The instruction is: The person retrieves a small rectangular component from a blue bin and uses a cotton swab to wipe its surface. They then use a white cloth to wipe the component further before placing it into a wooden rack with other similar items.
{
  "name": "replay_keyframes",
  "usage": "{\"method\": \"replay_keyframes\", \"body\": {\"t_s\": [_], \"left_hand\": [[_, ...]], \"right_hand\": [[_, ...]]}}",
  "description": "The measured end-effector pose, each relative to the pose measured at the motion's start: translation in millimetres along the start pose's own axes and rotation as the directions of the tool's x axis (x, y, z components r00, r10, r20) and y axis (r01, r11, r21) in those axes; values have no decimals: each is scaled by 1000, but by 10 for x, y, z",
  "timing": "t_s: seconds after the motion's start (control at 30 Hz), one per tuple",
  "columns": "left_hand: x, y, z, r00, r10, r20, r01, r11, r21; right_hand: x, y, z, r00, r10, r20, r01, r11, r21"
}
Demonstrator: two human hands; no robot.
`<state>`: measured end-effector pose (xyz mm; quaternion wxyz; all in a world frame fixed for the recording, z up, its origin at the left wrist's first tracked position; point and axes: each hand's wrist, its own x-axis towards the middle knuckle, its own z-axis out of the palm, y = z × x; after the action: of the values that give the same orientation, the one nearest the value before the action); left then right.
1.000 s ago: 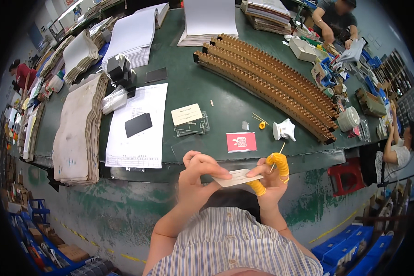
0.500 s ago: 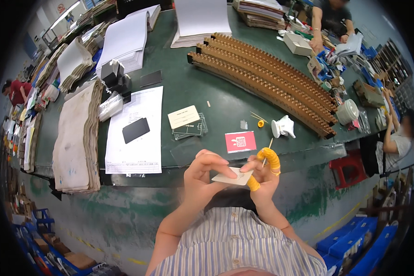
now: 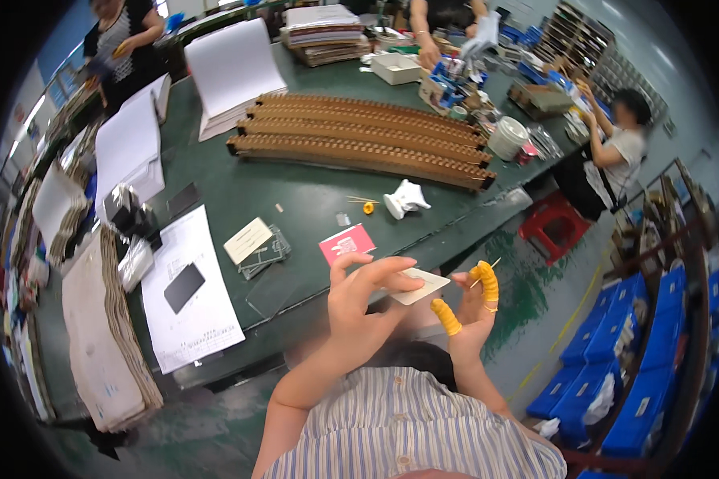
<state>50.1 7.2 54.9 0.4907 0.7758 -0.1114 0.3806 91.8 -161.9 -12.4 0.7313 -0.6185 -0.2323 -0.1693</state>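
My left hand pinches a small cream card in front of my chest, the card tilted with its face up. Close by its right edge is my right hand, with ribbed yellow finger cots on the thumb and forefinger. A thin wooden stick pokes out from the fingers of that hand. Whether the right fingers touch the card I cannot tell. On the table beyond lie a red card with a white pattern, a cream printed card and dark green cards.
Long brown notched racks cross the green table. Near them sit a crumpled white piece, a yellow finger cot and thin sticks. A black card rests on a printed sheet. Co-workers are beyond the table; a red stool stands right.
My view has swung to the right, so the table appears shifted left. The right hand's yellow-covered fingers have drawn apart from each other and away from the card; my left hand keeps hold of it.
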Motion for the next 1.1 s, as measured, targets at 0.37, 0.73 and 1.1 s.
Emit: {"method": "replay_keyframes", "body": {"t_s": [0.37, 0.73, 1.1], "left_hand": [[775, -17, 1777, 947, -14, 321, 27, 999, -38], [2465, 629, 4440, 822, -204, 532, 390, 882, -264], [3261, 840, 6306, 637, -560, 529, 770, 438, -464]], "right_hand": [[552, 310, -1330, 917, 26, -399, -21, 1000, 18], [1882, -661, -3456, 502, 194, -843, -427, 903, -47], [2744, -1057, -5239, 448, 96, -889, -556, 809, -193]]}}
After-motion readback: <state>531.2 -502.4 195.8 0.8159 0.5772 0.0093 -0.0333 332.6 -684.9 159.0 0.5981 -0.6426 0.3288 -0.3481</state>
